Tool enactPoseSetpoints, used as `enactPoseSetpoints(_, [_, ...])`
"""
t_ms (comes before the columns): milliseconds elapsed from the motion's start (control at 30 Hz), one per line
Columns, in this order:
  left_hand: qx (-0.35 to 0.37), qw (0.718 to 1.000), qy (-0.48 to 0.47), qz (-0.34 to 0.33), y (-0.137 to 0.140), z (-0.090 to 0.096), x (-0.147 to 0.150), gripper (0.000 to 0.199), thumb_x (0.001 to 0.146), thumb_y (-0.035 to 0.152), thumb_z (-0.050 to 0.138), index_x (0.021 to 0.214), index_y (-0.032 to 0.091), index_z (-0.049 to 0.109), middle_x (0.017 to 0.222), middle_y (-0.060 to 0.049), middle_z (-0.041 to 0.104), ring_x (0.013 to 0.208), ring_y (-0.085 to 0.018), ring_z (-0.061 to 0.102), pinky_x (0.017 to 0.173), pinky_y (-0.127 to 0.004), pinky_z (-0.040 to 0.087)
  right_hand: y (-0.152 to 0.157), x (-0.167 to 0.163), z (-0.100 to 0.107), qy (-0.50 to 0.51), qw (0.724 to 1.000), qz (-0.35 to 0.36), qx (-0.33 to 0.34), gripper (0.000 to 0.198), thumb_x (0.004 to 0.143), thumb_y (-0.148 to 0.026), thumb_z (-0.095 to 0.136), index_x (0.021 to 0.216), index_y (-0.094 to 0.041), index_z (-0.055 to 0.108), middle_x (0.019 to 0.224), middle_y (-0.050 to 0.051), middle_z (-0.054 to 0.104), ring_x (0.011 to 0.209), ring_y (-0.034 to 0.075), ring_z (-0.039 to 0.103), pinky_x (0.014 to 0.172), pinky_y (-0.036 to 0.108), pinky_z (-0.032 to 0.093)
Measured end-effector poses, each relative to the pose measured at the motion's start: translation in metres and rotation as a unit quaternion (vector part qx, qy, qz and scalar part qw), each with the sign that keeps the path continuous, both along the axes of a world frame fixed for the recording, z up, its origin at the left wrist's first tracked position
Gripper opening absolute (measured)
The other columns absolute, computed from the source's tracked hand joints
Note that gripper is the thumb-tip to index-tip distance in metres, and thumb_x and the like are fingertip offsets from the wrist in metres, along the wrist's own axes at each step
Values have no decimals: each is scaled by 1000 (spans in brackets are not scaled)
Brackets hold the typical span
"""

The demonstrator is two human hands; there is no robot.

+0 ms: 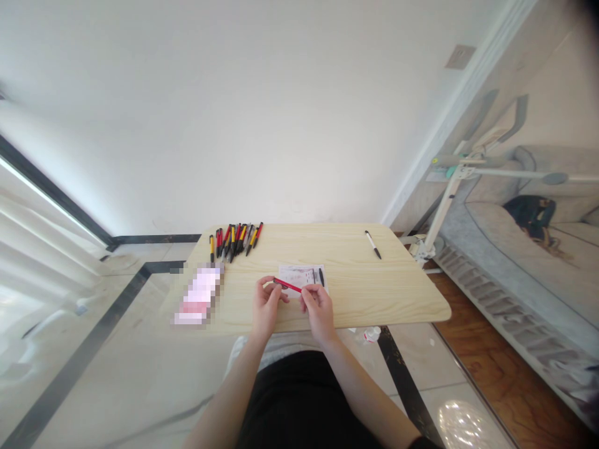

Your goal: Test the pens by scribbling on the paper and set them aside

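Between my two hands is a red pen (287, 285), tilted slightly down to the right above the table. My left hand (267, 302) pinches its left end, and the fingers of my right hand (318, 304) close on its right end. Beneath the pen lies a printed paper slip (294, 272), partly covered by my hands. On the slip's right side is a black, pen-like piece (321, 277). A pile of red, yellow, grey and black pens (234, 240) rests at the table's back left. One white pen with a black tip (373, 244) lies alone toward the back right.
The light wooden table (355, 293) stands against a white wall. A blurred-out pinkish item (199, 294) covers its left side. On the floor by the front edge is a clear bottle (372, 335). To the right are a white metal frame (444, 212) and a grey sofa (496, 249).
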State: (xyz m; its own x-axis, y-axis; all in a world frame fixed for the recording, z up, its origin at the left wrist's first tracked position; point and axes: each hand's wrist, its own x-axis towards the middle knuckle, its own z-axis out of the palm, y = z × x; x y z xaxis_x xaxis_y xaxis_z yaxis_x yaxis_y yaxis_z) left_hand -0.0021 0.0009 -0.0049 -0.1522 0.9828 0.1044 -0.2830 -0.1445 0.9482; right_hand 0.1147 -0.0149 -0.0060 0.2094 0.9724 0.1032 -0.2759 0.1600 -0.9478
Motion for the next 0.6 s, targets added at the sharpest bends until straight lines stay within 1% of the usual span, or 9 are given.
enactPoseSetpoints(167, [-2,1000,4,7,0,1,0,27,76,29,54,98,20,41,63,4,58,50,-9,56,64,-29,47,0,0,0,1,1000,3,-2,17,76,-34,56,79,-18,50,57,-3,53,45,8,45,42,20,35])
enactPoseSetpoints(367, [12,1000,13,22,-1,1,0,25,77,29,53,97,20,42,56,6,56,49,-9,54,64,-28,46,0,-1,0,-1,1000,2,-1,18,77,-34,56,79,-18,50,58,-3,53,45,8,44,42,20,34])
enactPoseSetpoints(600, [14,999,18,32,-1,1,1,24,77,29,52,98,20,43,53,6,54,50,-10,54,65,-28,47,-1,0,1,-4,1000,1,0,16,77,-33,55,79,-18,50,56,-4,52,45,8,44,42,20,35])
